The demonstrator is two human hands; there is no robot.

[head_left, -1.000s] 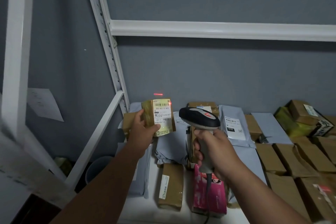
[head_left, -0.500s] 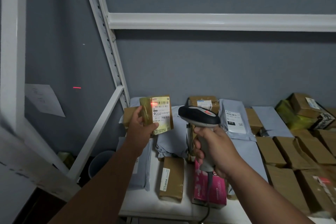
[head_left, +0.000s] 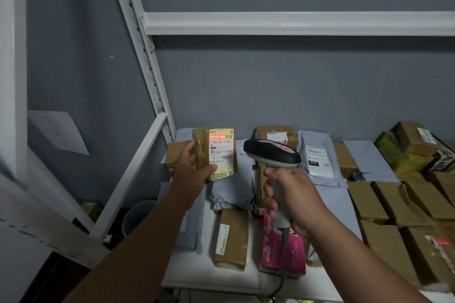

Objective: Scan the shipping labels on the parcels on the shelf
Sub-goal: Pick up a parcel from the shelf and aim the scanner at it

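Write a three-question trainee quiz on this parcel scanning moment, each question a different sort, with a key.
1. True or false: the red scan line lies across the top barcode on the held parcel's label.
2. Which hand grips the barcode scanner? A. left hand B. right hand
3. Fill in: the box lying under the scanner's cable is ____.

Key: 1 true; 2 B; 3 pink.

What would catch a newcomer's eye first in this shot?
The red scan line glowing across the top barcode of the small taped parcel, held up by the left hand at centre. Just right, the right hand grips the barcode scanner. Below, a bright pink box lies among brown parcels.
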